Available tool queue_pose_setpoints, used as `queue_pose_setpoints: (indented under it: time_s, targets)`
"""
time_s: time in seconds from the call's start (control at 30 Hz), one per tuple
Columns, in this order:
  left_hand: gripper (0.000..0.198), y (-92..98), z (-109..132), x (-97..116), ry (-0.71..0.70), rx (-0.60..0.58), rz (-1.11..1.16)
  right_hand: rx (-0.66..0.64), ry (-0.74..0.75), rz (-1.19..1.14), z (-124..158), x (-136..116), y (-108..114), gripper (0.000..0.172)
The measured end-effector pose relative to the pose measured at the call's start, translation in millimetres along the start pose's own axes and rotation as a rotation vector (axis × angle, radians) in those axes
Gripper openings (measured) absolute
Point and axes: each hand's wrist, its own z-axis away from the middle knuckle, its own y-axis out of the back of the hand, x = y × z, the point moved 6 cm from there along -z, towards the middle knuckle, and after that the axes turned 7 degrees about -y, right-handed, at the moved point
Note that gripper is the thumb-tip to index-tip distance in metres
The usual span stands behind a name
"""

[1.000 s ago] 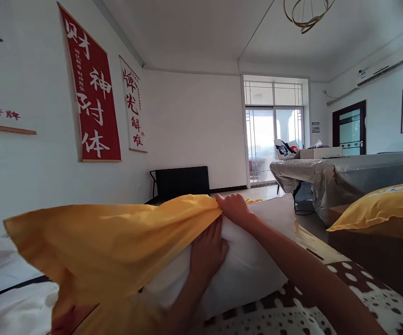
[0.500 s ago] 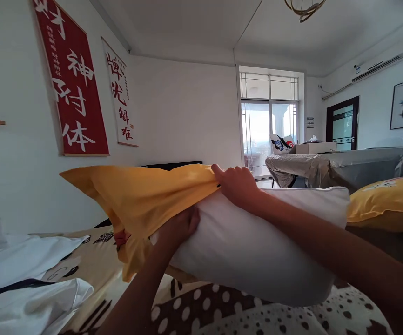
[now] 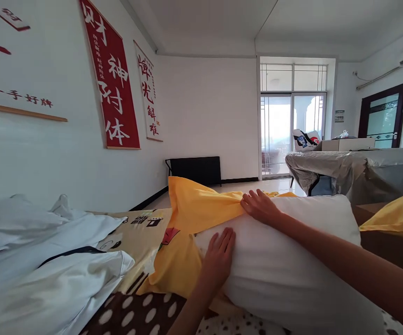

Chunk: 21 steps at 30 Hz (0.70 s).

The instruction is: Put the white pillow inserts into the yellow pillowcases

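Pinching the gathered edge of the yellow pillowcase (image 3: 201,207), the right hand (image 3: 260,208) has its fingers closed on the cloth where it meets the top of the white pillow (image 3: 292,260). The left hand (image 3: 218,256) lies flat on the pillow's near end, fingers spread and gripping nothing. The pillow lies across the bed, mostly bare; only its far left end sits under the case, whose loose cloth spills onto the bedding. By the look of it, the case is only partly over the pillow, barely past the corner. A next move would seem to call for a firm hold on the case's opening while the flat hand steadies or feeds the pillow's corner.

The bedspread (image 3: 135,316) underneath is brown with white dots, next to a cream printed sheet (image 3: 131,232) and a heap of white bedding (image 3: 41,260). Another yellow pillow (image 3: 397,216) lies at the right. Red and white banners (image 3: 112,79) hang on the wall; a covered table (image 3: 355,167) stands before a glass door (image 3: 292,130).
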Motion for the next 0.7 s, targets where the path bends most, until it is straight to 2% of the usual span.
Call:
queue_pose_setpoints:
  time_s: [0.1,0.23,0.3,0.37,0.43,0.53,0.6,0.63,0.7]
  targets:
    - [0.049,6.1,33,6,-0.031,0.014,-0.01,0.013,0.163,-0.024,2,-19,-10,0.039]
    - [0.038,18.7,59,22,-0.065,0.098,0.036,0.0,0.232,-0.059,9,-34,-18,0.031]
    - [0.03,16.7,70,33,-0.085,0.11,0.062,-0.015,0.252,-0.082,18,-42,-18,0.025]
    - [0.027,7.1,76,40,-0.073,0.021,0.052,-0.037,0.249,-0.116,31,-45,-18,0.02]
    - [0.026,-5.0,76,40,-0.004,-0.144,0.046,-0.063,0.21,-0.19,44,-44,-19,0.029]
    - [0.021,-17.5,68,33,0.156,-0.403,0.088,-0.121,0.131,-0.307,62,-38,-27,0.073]
    - [0.024,-19.4,62,28,0.237,-0.503,0.107,-0.155,0.071,-0.297,70,-37,-37,0.088]
    - [0.028,-19.2,60,27,0.256,-0.529,0.112,-0.166,0.036,-0.275,72,-37,-42,0.087]
    - [0.036,-19.5,59,30,0.256,-0.577,0.136,-0.173,-0.031,-0.231,71,-40,-52,0.071]
